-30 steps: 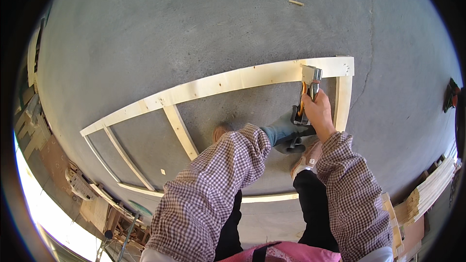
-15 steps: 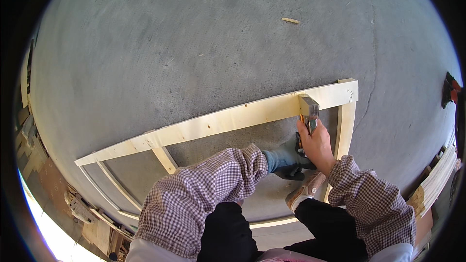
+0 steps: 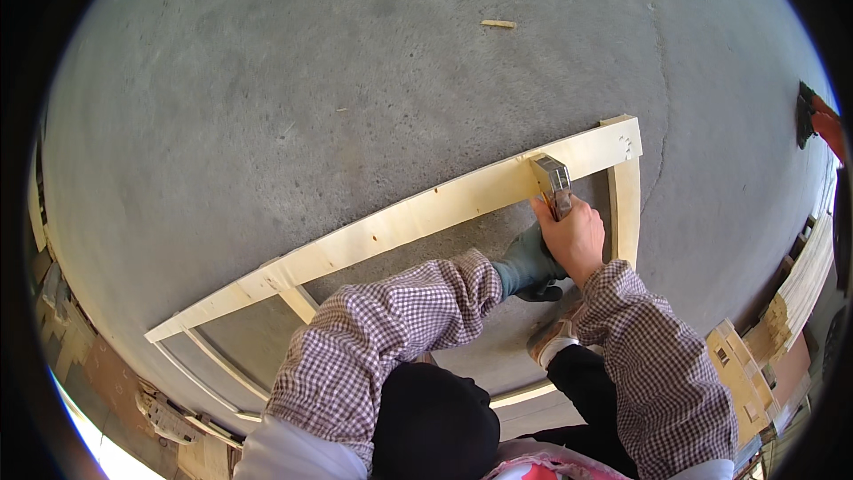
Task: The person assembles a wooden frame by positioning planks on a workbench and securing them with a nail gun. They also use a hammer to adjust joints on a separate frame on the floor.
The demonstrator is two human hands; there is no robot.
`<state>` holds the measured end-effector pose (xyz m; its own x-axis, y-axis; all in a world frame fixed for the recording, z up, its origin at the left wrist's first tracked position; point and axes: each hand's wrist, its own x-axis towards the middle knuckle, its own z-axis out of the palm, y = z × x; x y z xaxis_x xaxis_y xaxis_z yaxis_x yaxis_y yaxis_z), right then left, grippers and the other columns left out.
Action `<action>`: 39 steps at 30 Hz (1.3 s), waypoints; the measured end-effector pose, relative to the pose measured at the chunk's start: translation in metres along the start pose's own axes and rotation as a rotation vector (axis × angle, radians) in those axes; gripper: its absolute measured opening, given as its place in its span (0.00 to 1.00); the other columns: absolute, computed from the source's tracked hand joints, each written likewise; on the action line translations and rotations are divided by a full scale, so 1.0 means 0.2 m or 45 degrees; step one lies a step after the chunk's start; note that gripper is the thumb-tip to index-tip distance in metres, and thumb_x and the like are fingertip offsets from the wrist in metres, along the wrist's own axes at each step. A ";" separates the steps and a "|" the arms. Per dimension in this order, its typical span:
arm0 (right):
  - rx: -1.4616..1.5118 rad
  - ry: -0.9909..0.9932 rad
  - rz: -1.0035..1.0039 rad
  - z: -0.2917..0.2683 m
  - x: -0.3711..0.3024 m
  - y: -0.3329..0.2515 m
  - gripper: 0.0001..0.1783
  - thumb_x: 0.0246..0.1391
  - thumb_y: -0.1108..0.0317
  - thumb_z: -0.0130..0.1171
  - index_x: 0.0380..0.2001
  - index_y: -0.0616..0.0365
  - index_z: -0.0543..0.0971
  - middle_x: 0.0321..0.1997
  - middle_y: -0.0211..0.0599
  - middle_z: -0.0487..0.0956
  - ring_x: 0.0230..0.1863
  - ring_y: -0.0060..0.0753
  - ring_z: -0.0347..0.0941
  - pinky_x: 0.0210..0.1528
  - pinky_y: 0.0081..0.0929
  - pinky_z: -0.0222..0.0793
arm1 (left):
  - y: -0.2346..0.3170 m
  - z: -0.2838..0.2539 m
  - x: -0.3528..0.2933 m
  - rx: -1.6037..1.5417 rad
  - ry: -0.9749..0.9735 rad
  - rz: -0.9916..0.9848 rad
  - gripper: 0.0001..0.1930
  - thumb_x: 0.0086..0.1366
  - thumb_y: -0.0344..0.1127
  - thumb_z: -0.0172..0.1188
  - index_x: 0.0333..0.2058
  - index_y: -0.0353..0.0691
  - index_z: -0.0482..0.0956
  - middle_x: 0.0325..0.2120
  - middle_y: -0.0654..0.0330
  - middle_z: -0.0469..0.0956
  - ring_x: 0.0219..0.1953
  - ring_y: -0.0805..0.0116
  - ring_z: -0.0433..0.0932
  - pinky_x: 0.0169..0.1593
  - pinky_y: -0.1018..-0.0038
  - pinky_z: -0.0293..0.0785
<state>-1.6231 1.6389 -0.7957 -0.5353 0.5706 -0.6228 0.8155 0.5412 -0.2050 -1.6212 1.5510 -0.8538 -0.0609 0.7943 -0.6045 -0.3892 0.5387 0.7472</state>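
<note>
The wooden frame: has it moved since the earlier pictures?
No: the wooden frame shows no shift; its right end stays just left of the floor crack.

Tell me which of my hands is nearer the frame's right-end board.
Right. Your right hand is just left of the board, gripping a tool; your gloved left hand is farther left, partly hidden by the right.

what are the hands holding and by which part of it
A metal stapler-like tool: the right hand grips its body, just behind the head. The gloved left hand is close by, partly hidden; its hold cannot be told.
</note>
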 end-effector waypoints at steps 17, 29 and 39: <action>0.124 -0.334 -0.067 -0.05 -0.11 -0.04 0.22 0.48 0.52 0.56 0.32 0.64 0.73 0.21 0.49 0.74 0.25 0.45 0.72 0.30 0.35 0.66 | -0.11 0.10 -0.13 -0.899 -0.111 0.244 0.35 0.47 0.41 0.66 0.50 0.41 0.56 0.46 0.57 0.66 0.49 0.66 0.66 0.50 0.70 0.65; -0.106 -0.235 -0.050 0.01 -0.08 -0.03 0.25 0.44 0.46 0.57 0.31 0.60 0.76 0.25 0.51 0.77 0.31 0.51 0.74 0.34 0.40 0.69 | -0.04 0.04 -0.13 -0.423 -0.032 0.218 0.34 0.50 0.43 0.63 0.52 0.41 0.55 0.47 0.55 0.65 0.50 0.61 0.65 0.52 0.69 0.61; -0.140 -0.049 -0.027 0.08 -0.06 -0.04 0.22 0.44 0.46 0.57 0.22 0.57 0.76 0.18 0.47 0.75 0.26 0.52 0.73 0.30 0.41 0.68 | -0.12 0.03 -0.06 0.053 0.085 0.269 0.30 0.48 0.41 0.63 0.48 0.41 0.59 0.41 0.56 0.66 0.44 0.62 0.67 0.49 0.68 0.63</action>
<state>-1.6194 1.6179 -0.7975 -0.5414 0.5355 -0.6481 0.7740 0.6184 -0.1356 -1.6065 1.5312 -0.8628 -0.1980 0.8713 -0.4491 -0.3232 0.3745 0.8691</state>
